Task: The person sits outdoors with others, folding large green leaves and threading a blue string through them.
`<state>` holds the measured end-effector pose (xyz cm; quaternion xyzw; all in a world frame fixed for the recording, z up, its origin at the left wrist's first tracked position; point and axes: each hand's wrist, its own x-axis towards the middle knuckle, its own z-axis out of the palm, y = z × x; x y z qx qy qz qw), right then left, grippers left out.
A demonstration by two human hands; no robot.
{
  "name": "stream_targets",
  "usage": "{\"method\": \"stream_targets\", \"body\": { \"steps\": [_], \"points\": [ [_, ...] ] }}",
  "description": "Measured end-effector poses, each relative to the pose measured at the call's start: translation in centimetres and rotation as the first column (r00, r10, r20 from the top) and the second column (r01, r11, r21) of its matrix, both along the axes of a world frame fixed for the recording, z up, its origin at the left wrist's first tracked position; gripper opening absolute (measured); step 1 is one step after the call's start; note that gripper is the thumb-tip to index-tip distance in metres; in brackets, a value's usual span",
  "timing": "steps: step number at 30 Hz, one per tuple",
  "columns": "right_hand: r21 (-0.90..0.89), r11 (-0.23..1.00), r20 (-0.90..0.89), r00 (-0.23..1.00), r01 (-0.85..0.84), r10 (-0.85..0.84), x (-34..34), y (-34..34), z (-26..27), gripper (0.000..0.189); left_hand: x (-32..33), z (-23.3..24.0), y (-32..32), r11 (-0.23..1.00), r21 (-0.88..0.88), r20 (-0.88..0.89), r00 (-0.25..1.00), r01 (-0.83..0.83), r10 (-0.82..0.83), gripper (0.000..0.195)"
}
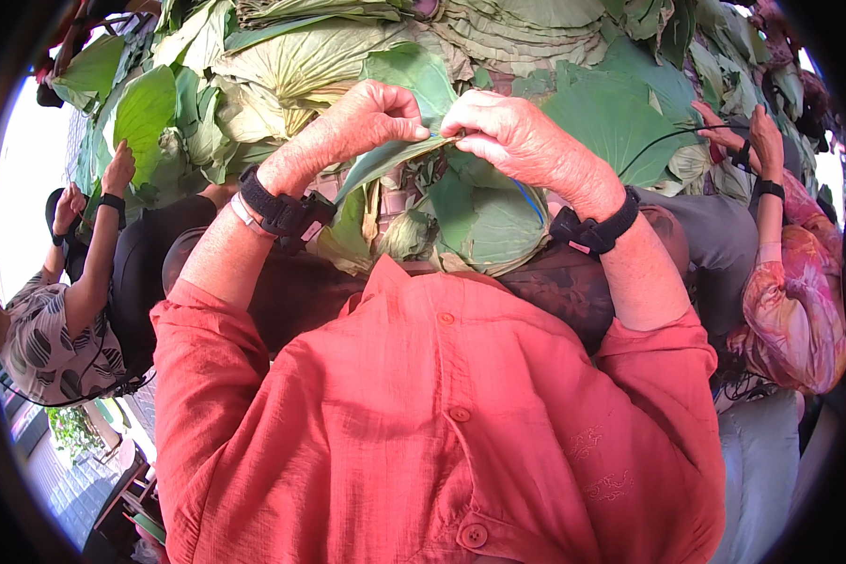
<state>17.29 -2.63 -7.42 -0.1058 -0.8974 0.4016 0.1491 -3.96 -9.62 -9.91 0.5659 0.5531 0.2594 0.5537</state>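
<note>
My left hand (388,116) pinches the edge of a folded green lotus leaf (381,166) between thumb and forefinger. Close beside it, my right hand (490,130) has its fingertips closed on the same leaf's edge. A small piece of blue cord shows between the fingertips. Below my right hand, a blue cord (529,202) lies over a round green leaf bundle (497,229) near my lap. Another large green leaf (426,77) stands just behind the two hands. Parts of my fingers hide the pinched edge.
Overlapping leaves cover the area ahead, with a stack of pale dried leaves (529,32) at the back. At the left a person (67,324) sits with raised hands; another person (793,303) sits at the right. A thin black cable (666,135) arcs near the right leaves.
</note>
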Motion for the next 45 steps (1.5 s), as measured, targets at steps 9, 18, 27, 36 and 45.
{"method": "stream_targets", "body": {
  "steps": [9, 18, 27, 36, 45],
  "points": [
    [0.093, 0.991, 0.09, 0.992, -0.098, 0.089, 2.8, 1.0, -0.1, 0.013, -2.5, -0.7, 0.4, 0.995, 0.01, -0.162, 0.982, -0.099, 0.099, 0.017],
    [-0.023, 0.987, 0.493, 0.857, -0.159, 0.15, 5.5, 0.6, -2.7, 0.014, -4.4, -0.5, 0.1, 0.992, 0.024, -0.288, 0.95, -0.121, 0.122, 0.015],
    [0.132, 0.974, 0.58, 0.782, 0.184, -0.226, 8.9, 2.1, -5.3, 0.022, -6.7, -1.2, 0.2, 0.991, 0.039, -0.349, 0.928, -0.127, 0.132, 0.015],
    [-0.394, 0.881, 0.785, 0.594, 0.263, 0.173, 12.4, -1.1, -12.4, 0.041, -7.2, -0.9, -0.9, 0.992, 0.08, -0.398, 0.91, -0.094, 0.118, 0.014],
    [-0.149, 0.96, 0.812, 0.584, 0.239, -0.019, 13.1, -1.2, -13.9, 0.046, -7.8, -0.1, -0.5, 0.993, 0.097, -0.447, 0.889, -0.059, 0.097, 0.01]
  ]
}}
